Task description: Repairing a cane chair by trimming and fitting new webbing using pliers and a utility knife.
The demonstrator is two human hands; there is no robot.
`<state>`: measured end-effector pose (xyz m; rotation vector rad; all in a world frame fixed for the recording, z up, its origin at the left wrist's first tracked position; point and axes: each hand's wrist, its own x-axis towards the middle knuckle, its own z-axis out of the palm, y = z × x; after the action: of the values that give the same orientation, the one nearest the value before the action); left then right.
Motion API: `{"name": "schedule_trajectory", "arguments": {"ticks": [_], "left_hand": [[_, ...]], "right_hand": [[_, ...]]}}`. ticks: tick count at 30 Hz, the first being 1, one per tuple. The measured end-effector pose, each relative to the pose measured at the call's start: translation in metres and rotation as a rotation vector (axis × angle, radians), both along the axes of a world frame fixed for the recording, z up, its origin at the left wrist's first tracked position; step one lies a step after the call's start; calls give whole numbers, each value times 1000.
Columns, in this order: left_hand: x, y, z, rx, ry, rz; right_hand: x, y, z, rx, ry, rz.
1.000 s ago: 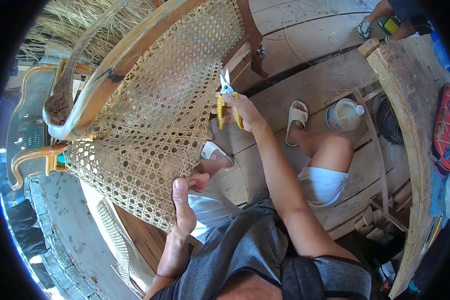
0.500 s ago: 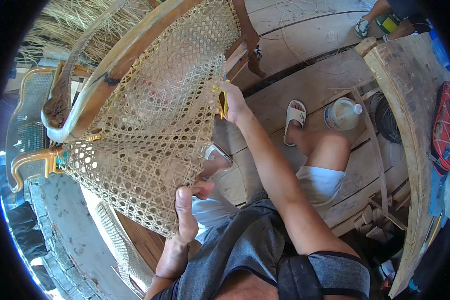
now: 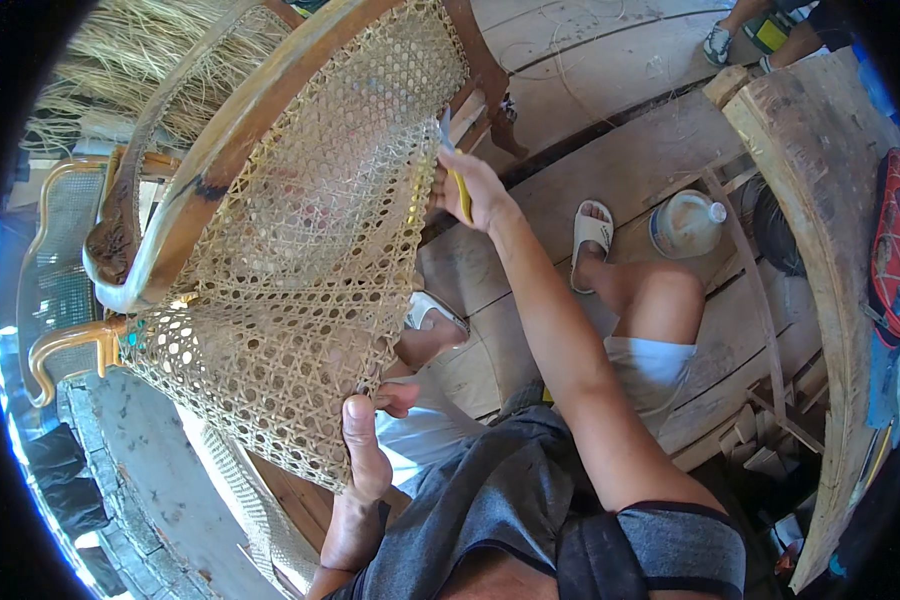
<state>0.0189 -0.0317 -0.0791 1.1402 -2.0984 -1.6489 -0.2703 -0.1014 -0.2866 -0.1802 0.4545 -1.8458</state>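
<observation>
The right hand [image 3: 470,190], fist closed around the yellow-handled cutter [image 3: 454,170], has climbed along the edge of the woven cane panel [image 3: 300,260] since a second ago, and the blade now sits up against the weave's rim. The left hand [image 3: 365,450] stays pinched on the panel's lower edge, steadying the chair frame [image 3: 220,160].

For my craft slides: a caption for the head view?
Left hand grips woven cane panel; right hand holds yellow-handled cutter at its edge.

Cutter blade [image 3: 444,128] behind cane webbing [image 3: 300,270]
</observation>
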Motion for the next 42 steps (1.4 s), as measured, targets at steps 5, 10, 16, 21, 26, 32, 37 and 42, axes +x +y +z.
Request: {"name": "schedule_trajectory", "arguments": {"ticks": [5, 10, 16, 21, 26, 32, 37, 42], "left_hand": [[-4, 2, 7, -25, -22, 1], [-1, 6, 12, -27, -11, -30], [-4, 6, 10, -33, 36, 6], [1, 5, 8, -63, 11, 20], [-1, 7, 13, -89, -31, 5], [-3, 9, 15, -98, -56, 2], [0, 8, 17, -85, -58, 30], [2, 6, 13, -75, -28, 37]], "right_hand": [[7, -6, 19, -60, -190, -53], [23, 0, 25, 173, -105, -165], [19, 16, -7, 296, 472, -258], [-7, 24, 16, 186, 281, -57], [-28, -5, 1, -53, -44, -71], [-17, -7, 17, -87, -155, -121], [-20, 0, 8, 78, 53, -195], [-19, -9, 8, 164, 64, -230]]}}
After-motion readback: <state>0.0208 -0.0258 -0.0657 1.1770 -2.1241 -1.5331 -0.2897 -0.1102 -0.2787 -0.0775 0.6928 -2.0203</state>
